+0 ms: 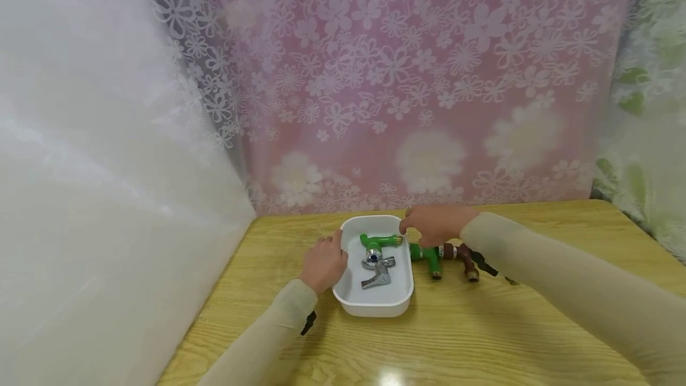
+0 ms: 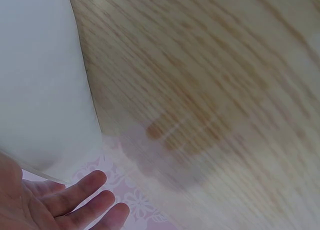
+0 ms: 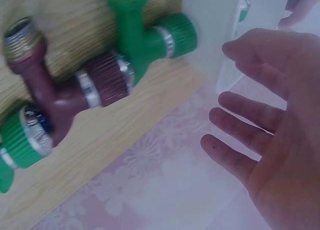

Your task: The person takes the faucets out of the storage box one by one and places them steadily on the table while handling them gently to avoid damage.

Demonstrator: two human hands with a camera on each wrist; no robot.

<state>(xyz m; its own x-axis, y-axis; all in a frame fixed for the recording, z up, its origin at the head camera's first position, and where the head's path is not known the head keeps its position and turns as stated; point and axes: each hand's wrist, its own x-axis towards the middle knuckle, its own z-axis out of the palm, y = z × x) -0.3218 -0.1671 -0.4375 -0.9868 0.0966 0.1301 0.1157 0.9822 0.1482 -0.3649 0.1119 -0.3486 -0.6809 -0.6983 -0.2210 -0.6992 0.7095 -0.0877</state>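
A white tray [image 1: 375, 308] sits on the wooden table between both hands. Inside it lie a green tap [image 1: 384, 240] with a brass thread and metal taps [image 1: 379, 273]. My left hand [image 1: 324, 261] is at the tray's left rim; in the left wrist view its fingers [image 2: 92, 182] stretch loosely beside the white wall. At the far right corner is my right hand [image 1: 436, 225], its thumb and index fingertips right at the rim. Its other fingers [image 3: 245, 110] extend loosely in the right wrist view. Beside the tray's right wall lie another green tap [image 1: 432, 261] and a brown tap [image 1: 467, 260].
The wooden table [image 1: 482, 338] reaches back to a pink flowered curtain [image 1: 364, 153]. A whitish sheet [image 1: 107, 195] hangs along the left side. Another green tap [image 3: 22, 140] lies beyond the brown one, mostly under my right forearm in the head view.
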